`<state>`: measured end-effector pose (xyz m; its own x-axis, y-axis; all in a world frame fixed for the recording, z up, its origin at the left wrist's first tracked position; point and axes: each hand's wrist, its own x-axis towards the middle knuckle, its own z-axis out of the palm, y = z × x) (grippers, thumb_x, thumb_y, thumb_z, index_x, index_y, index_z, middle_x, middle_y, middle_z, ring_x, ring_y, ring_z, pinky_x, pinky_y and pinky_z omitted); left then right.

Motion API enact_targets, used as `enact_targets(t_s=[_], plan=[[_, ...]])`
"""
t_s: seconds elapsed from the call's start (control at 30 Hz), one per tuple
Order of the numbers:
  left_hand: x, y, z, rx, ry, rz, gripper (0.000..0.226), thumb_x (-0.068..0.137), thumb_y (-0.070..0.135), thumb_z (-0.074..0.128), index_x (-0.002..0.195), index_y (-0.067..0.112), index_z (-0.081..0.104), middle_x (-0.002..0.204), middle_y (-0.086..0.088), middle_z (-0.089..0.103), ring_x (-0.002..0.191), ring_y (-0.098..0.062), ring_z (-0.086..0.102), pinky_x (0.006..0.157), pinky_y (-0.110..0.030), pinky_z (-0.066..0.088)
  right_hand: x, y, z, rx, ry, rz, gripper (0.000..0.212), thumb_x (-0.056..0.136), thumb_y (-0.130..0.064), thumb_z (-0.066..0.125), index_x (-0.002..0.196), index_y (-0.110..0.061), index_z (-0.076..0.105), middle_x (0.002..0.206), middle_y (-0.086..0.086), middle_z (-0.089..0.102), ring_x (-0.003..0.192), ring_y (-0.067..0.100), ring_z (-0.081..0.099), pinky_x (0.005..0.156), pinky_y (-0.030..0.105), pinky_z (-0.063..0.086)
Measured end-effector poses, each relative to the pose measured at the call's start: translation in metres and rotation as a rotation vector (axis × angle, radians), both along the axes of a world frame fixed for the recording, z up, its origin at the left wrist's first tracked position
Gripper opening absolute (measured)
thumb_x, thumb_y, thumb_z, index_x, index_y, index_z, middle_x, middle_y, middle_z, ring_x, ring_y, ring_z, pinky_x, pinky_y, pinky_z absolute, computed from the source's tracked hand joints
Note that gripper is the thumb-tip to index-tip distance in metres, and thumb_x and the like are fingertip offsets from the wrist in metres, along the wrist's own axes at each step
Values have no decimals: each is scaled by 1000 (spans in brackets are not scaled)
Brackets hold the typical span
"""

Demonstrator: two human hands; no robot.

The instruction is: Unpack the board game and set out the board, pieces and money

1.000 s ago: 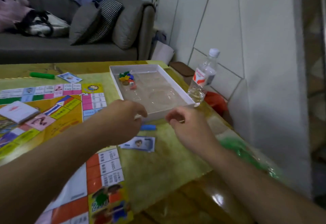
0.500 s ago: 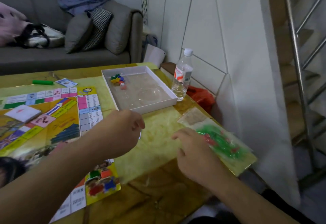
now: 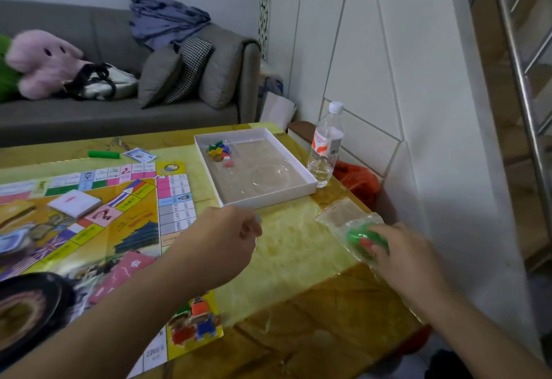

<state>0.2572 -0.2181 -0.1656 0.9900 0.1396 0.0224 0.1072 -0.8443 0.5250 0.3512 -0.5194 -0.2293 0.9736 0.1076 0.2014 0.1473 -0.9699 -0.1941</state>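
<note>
Head view shows the board (image 3: 89, 220) already unfolded flat on the table (image 3: 298, 259), with a white card stack (image 3: 74, 202) and a pink card (image 3: 125, 274) lying on it. The white box tray (image 3: 298, 187) beyond it holds only a small cluster of coloured pieces (image 3: 219, 151), not yet set out. At the table's right edge the right hand (image 3: 409, 262) curls its fingers round a clear bag of green and red pieces (image 3: 358, 237), unopened by my reading. The left hand (image 3: 221, 247) hovers loosely curled; whether it holds anything I cannot tell
</note>
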Motion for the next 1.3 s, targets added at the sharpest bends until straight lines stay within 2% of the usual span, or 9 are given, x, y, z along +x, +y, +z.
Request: enact_targets(t_s=[0.17, 0.27, 0.4, 0.5, 0.63, 0.8, 0.97, 1.1, 1.3], plan=[[8, 12, 4, -96, -1, 63, 31, 98, 16, 52, 89, 34, 76, 93, 13, 73, 72, -5, 65, 57, -20, 47, 4, 1, 19, 168, -90, 43, 23, 94, -26, 73, 112, -39, 78, 91, -8, 71, 82, 18, 67, 70, 37, 57], [14, 8, 4, -247, 54, 60, 30, 97, 15, 57, 83, 32, 77, 84, 11, 77, 74, -9, 72, 70, -30, 62, 0, 21, 39, 335, -81, 95, 22, 93, -23, 75, 108, -39, 80, 86, -16, 75, 83, 5, 68, 70, 20, 50], [18, -19, 11, -841, 209, 47, 19, 97, 27, 69, 109, 12, 74, 100, -9, 78, 90, -22, 78, 83, -46, 65, -18, 69, 61, 507, -159, 198, 25, 90, -24, 80, 112, -35, 80, 96, -18, 75, 87, -2, 67, 79, 20, 53], [21, -37, 14, -1180, 255, 89, 26, 97, 40, 68, 108, 18, 76, 98, -8, 78, 85, -23, 78, 71, -41, 65, -41, 110, 67, 568, -62, 368, 30, 91, -34, 76, 119, -41, 69, 107, -21, 67, 97, -4, 61, 78, 13, 50], [29, -24, 11, -1184, 18, 339, 15, 100, 12, 59, 97, 7, 72, 74, -10, 73, 65, -23, 70, 55, -33, 56, -50, 133, 50, 455, -10, 511, 69, 89, -55, 64, 152, -55, 36, 138, -24, 37, 134, -1, 38, 109, 19, 39], [32, -2, 15, -1200, 53, 331, 14, 98, 11, 62, 101, 0, 71, 80, -15, 74, 70, -32, 75, 72, -48, 65, -36, 140, 36, 549, -11, 513, 64, 94, -34, 72, 151, -49, 47, 133, -29, 53, 124, -12, 50, 95, 3, 40], [54, 24, 12, -950, 73, 257, 21, 95, 29, 69, 104, 11, 76, 104, -12, 77, 97, -28, 76, 94, -51, 60, 24, 167, 36, 680, 44, 374, 38, 95, -39, 74, 133, -41, 66, 117, -25, 66, 105, -10, 59, 79, 6, 44], [68, 47, -4, -262, 84, 23, 35, 102, 34, 56, 137, 27, 58, 131, 2, 64, 105, -17, 68, 91, -34, 59, 110, 210, 36, 639, 4, 283, 42, 97, -37, 68, 139, -34, 62, 114, -12, 65, 100, 10, 62, 71, 24, 46], [94, 74, -37, 116, 155, -188, 30, 105, 33, 47, 132, 28, 58, 135, 12, 52, 123, -18, 56, 104, -42, 50, 236, 290, 19, 328, -53, 241, 56, 99, -61, 54, 145, -30, 53, 132, 14, 57, 120, 38, 59, 93, 40, 51]])
